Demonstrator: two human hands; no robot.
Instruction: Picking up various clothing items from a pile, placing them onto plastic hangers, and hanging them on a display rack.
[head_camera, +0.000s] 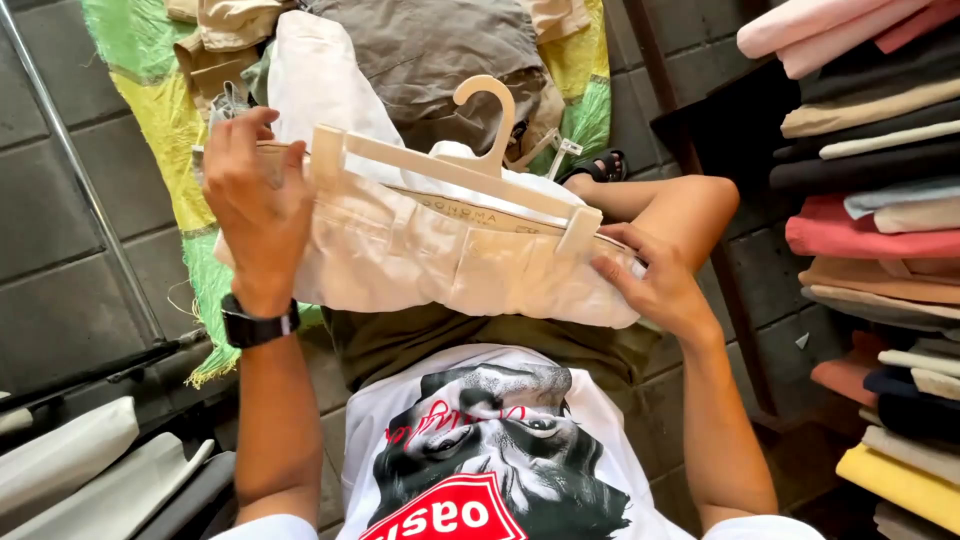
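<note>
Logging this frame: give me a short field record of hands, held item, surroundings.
view: head camera, looking down
left hand: grips the left end of the trousers at the hanger clip
right hand: holds the right end of the trousers by the other clip
hanger: cream plastic, hook up, clipped along the waistband
watch: black, on left wrist
folded stack: mixed colours, at right
cloth pile: on the floor ahead

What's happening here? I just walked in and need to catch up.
A seated person is fitting cream shorts onto a cream clip hanger. The left hand grips the waistband at the left clip, while the right hand holds the waistband by the right clip. More clothes lie on the floor ahead, and folded garments are stacked to the right.
</note>
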